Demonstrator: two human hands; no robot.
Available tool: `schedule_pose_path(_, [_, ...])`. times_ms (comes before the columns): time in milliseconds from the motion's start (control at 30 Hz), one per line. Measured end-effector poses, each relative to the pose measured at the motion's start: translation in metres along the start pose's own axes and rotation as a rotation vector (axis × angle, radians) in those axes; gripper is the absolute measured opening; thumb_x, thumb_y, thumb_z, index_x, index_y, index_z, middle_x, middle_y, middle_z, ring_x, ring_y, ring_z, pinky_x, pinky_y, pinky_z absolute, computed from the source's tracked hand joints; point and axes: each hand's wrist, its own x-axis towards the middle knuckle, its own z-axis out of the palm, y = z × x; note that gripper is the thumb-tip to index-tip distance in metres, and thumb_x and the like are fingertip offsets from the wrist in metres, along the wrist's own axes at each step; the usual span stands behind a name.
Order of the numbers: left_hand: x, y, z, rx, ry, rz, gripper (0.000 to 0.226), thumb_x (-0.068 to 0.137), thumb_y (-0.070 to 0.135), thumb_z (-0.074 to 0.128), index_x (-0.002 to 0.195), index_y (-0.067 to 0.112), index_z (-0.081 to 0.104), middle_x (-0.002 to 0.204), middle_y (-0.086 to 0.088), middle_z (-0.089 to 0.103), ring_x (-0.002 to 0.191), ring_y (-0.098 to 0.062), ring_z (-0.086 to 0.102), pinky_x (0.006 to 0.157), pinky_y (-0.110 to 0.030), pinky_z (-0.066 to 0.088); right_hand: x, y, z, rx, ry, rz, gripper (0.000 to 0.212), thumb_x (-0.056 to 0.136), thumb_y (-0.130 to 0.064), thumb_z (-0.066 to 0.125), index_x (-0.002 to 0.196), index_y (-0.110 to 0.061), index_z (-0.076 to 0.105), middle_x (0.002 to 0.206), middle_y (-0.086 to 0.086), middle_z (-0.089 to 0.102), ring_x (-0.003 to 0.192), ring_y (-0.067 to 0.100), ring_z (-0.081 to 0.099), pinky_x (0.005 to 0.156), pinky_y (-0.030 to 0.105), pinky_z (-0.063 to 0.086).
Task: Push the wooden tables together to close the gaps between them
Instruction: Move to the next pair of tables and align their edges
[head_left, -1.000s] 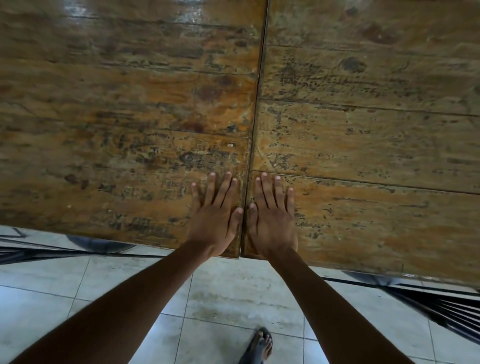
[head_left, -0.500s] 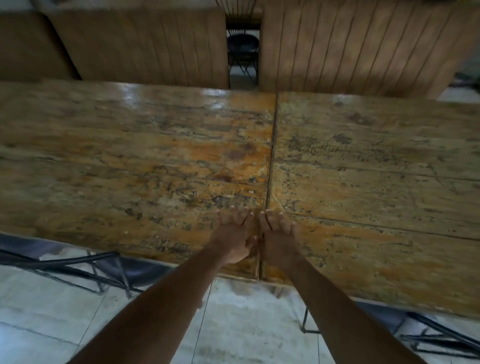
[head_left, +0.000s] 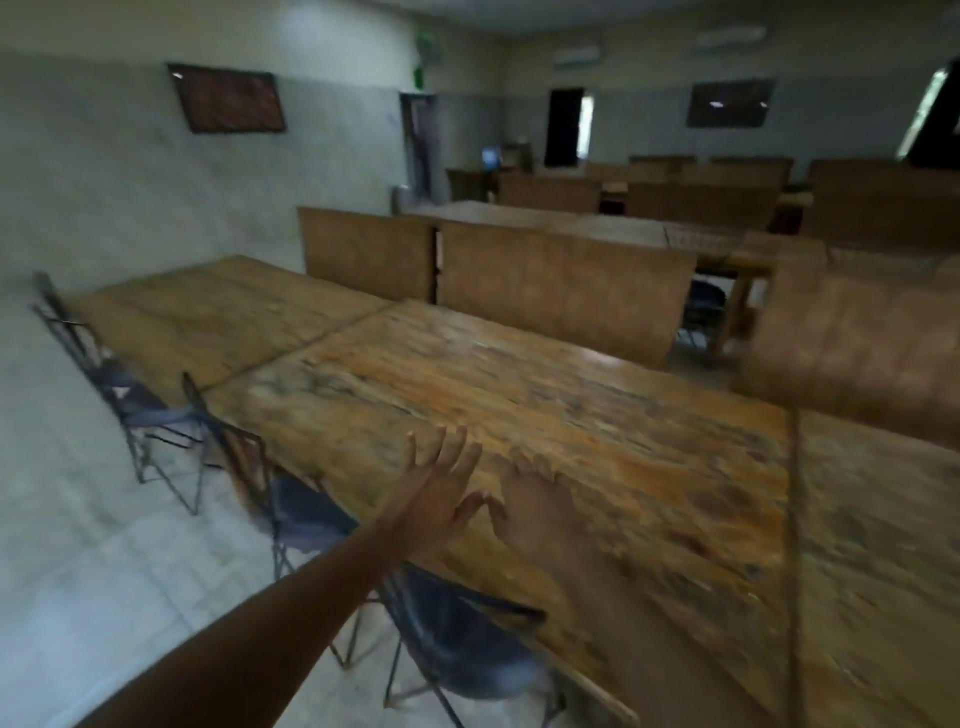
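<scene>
A row of worn wooden tables runs from far left to near right. The middle table (head_left: 519, 415) meets the far-left table (head_left: 218, 312) at a thin dark seam, and the right table (head_left: 872, 545) at another thin seam near the right edge. My left hand (head_left: 439, 493) is raised over the middle table's front edge, fingers spread, holding nothing. My right hand (head_left: 540, 499) is beside it, blurred, low over the tabletop with fingers apart; I cannot tell whether it touches the wood.
Dark folding chairs (head_left: 457, 634) stand along the near side of the tables, above a pale tiled floor (head_left: 104, 597). More wooden tables with upright panels (head_left: 561, 291) fill the room behind. A pale wall (head_left: 130, 197) closes the left side.
Both hands have left the seam they were pressing beside and lifted. The view has swung up and left, so that seam now lies at the right.
</scene>
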Motion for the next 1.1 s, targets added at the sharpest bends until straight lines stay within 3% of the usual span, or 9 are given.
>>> schedule_pose_path(133, [-0.043,-0.136,-0.025,0.01,0.077,-0.085,0.074,0.1,0.061,0.017,0.159,0.016,0.011,0.169,-0.011,0.004,0.155,-0.034,0.0,0.12,-0.062,0.002,0.058,-0.138,0.005,-0.02,0.058,-0.188,0.064,0.101,-0.027,0.046,0.158,-0.018,0.018,0.168,0.006,0.014,0.154,0.034,0.011,0.119,0.059,0.02])
schedule_pose_path(367, [-0.132,-0.36,-0.067,0.0,0.152,-0.318,0.072,0.102,0.058,0.023,0.158,0.014,0.016,0.169,-0.013,0.005,0.155,-0.034,-0.002,0.123,-0.058,0.001,0.162,-0.356,0.032,-0.055,0.054,-0.385,0.064,0.103,-0.044,0.042,0.158,-0.021,0.02,0.167,0.007,0.018,0.153,0.034,0.014,0.12,0.056,0.017])
schedule_pose_path(467, [-0.161,-0.446,-0.074,-0.001,0.184,-0.4,0.072,0.102,0.058,0.023,0.158,0.014,0.015,0.169,-0.012,0.004,0.155,-0.032,-0.003,0.123,-0.057,0.001,0.204,-0.438,0.051,-0.058,0.059,-0.447,0.061,0.102,-0.042,0.043,0.157,-0.021,0.023,0.167,0.005,0.02,0.152,0.03,0.017,0.121,0.054,0.018])
schedule_pose_path(600, [-0.176,-0.524,-0.061,-0.031,0.178,-0.465,0.076,0.097,0.064,0.013,0.159,0.019,0.012,0.169,-0.009,0.002,0.155,-0.03,-0.005,0.123,-0.057,0.001,0.254,-0.501,0.075,-0.087,-0.021,-0.473,0.067,0.098,-0.033,0.049,0.157,-0.018,0.021,0.166,0.007,0.02,0.151,0.032,0.019,0.121,0.052,0.02])
schedule_pose_path(667, [-0.177,-0.565,-0.045,-0.04,0.164,-0.473,0.08,0.094,0.067,0.008,0.159,0.021,0.012,0.169,-0.008,0.0,0.155,-0.03,-0.006,0.122,-0.058,0.001,0.288,-0.527,0.097,-0.076,-0.038,-0.49,0.063,0.097,-0.03,0.051,0.154,-0.017,0.027,0.163,0.01,0.026,0.147,0.035,0.027,0.118,0.051,0.029])
schedule_pose_path(833, [-0.149,-0.686,-0.008,-0.02,0.079,-0.48,0.071,0.1,0.062,0.015,0.159,0.022,0.014,0.169,-0.007,-0.003,0.154,-0.031,-0.008,0.122,-0.06,-0.001,0.408,-0.591,0.168,0.01,-0.066,-0.474,0.06,0.097,-0.033,0.051,0.151,-0.014,0.03,0.157,0.009,0.035,0.14,0.034,0.04,0.107,0.047,0.042])
schedule_pose_path(1000, [-0.09,-0.812,0.022,-0.034,-0.033,-0.449,0.072,0.099,0.062,0.013,0.159,0.022,0.011,0.169,-0.008,-0.003,0.154,-0.032,-0.01,0.121,-0.063,-0.002,0.548,-0.65,0.23,0.078,-0.144,-0.395,0.069,0.098,-0.034,0.052,0.155,-0.011,0.021,0.165,0.012,0.022,0.144,0.035,0.035,0.107,0.044,0.041])
schedule_pose_path(1100, [-0.054,-0.876,0.034,-0.039,-0.061,-0.407,0.069,0.101,0.059,0.018,0.158,0.021,0.013,0.169,-0.009,-0.002,0.154,-0.033,-0.007,0.12,-0.066,0.001,0.612,-0.676,0.247,0.116,-0.192,-0.315,0.078,0.099,-0.034,0.055,0.159,-0.01,0.011,0.168,0.013,0.009,0.15,0.038,0.022,0.113,0.046,0.036])
